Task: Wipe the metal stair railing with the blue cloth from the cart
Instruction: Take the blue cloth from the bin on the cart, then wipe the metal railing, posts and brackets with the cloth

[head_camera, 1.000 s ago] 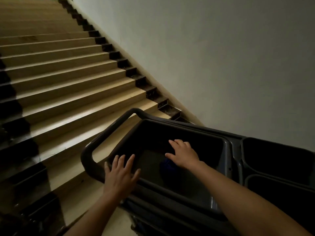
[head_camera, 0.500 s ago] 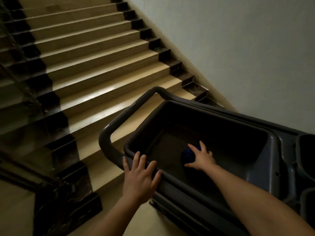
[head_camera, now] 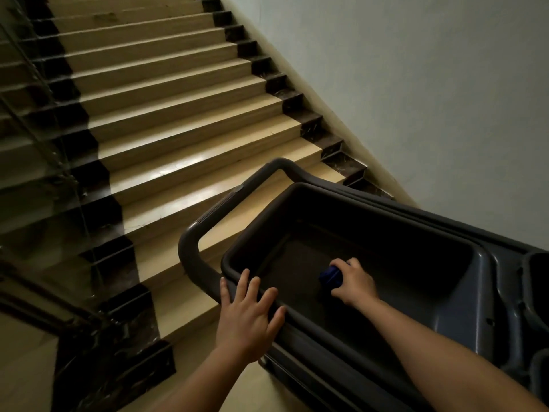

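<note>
Lower right of the frame, your grey cleaning cart (head_camera: 481, 295) stands at the foot of the stairs (head_camera: 178, 93), its large top bin (head_camera: 445, 248) open toward you. Down on the bin's dark floor is the blue cloth (head_camera: 329, 276), the only thing visible inside it. Your right hand (head_camera: 355, 283) reaches into the bin, its grip curled closed around the cloth, so only a bunched blue end shows past the fingers (head_camera: 344, 264). Your left hand (head_camera: 246, 318) lies flat on the bin's near rim, fingers spread wide and grasping nothing, just beside the cart's looped push handle (head_camera: 194, 242). At the far right edge sit two smaller compartments (head_camera: 539, 269), cut off and too dark to tell their contents. Along the left edge of the frame, the metal stair railing (head_camera: 44, 93) rises dimly beside the steps.
</note>
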